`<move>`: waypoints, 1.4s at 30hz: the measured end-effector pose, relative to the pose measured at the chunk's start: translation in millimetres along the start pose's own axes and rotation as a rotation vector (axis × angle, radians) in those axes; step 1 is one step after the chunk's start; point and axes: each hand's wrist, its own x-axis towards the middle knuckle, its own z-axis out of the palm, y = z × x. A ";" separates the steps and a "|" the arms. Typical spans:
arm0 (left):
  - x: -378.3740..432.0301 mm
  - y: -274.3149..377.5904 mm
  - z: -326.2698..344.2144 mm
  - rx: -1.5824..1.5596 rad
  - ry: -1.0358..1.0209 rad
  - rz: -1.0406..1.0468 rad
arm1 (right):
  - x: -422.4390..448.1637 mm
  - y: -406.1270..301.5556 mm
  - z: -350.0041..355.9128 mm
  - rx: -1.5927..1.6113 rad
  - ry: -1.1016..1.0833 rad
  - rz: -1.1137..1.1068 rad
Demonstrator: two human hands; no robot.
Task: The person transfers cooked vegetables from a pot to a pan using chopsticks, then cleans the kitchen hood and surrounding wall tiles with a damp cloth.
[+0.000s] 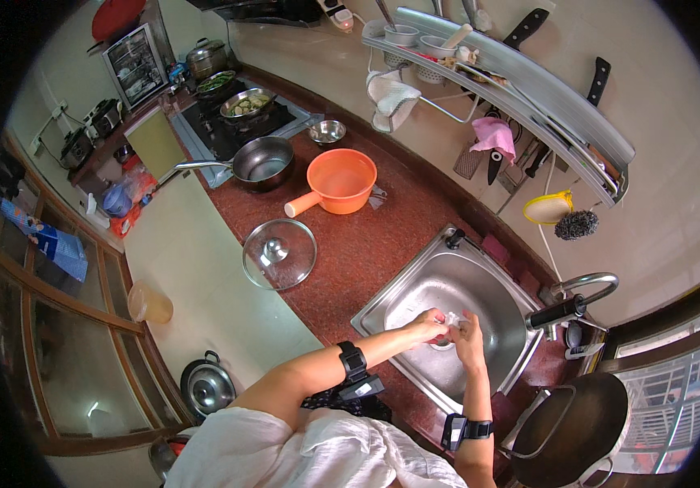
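Observation:
Both hands are over the stainless steel sink (508, 305), fingertips close together. My left hand (426, 327) pinches one side of a small, whitish, translucent piece (452, 318), too small to name surely. From the other side my right hand (469, 341) grips the same piece. Below the fingers lies the drain (443, 345), partly hidden by them. To the right of the hands, the black and chrome faucet (554, 316) reaches over the basin's edge; no running water can be made out.
On the red countertop (350, 262) are a glass lid (289, 259), an orange plastic ladle (344, 183), a frying pan (264, 165) and a small steel bowl (327, 131). A large wok (575, 421) stands right of the sink. A metal rack (527, 97) with knives hangs above.

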 end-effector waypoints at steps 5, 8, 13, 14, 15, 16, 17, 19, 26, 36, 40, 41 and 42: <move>-9.0 -13.9 -10.8 0.030 0.031 0.061 | -7.7 -1.3 4.7 0.049 0.032 -0.027; -18.9 -9.6 -23.5 0.068 0.041 0.082 | -13.8 -12.1 22.4 -0.007 0.097 0.024; -42.6 9.5 -53.4 0.126 0.099 0.089 | -20.8 -41.8 62.2 0.197 0.029 0.099; -43.5 9.3 -63.4 0.098 0.073 0.109 | -21.7 -45.8 69.8 0.338 -0.002 0.094; -47.3 8.2 -75.7 0.073 0.054 0.124 | -21.7 -51.2 78.3 0.345 0.020 0.101; -52.0 8.1 -89.6 0.071 0.047 0.173 | -21.7 -55.5 89.8 0.469 -0.016 0.103; -48.2 2.2 -107.1 0.040 -0.040 0.247 | -23.4 -58.3 101.5 0.594 -0.049 0.100; -66.6 10.7 -129.7 0.072 -0.035 0.232 | -28.9 -72.2 121.5 0.761 0.064 0.215; -92.0 36.9 -178.9 0.070 -0.061 0.348 | -13.7 -109.7 175.0 0.870 0.281 0.173; -83.6 48.9 -203.9 0.048 0.050 0.399 | 21.4 -114.4 200.7 1.244 0.136 0.160; -68.9 44.5 -197.7 0.260 0.014 0.477 | 27.8 -100.9 202.1 1.225 0.234 0.240; -65.9 48.6 -202.1 0.381 0.031 0.538 | 37.6 -97.7 201.0 1.226 0.237 0.234; -68.6 49.1 -202.1 0.497 0.028 0.582 | 40.8 -91.9 200.0 1.098 0.282 0.232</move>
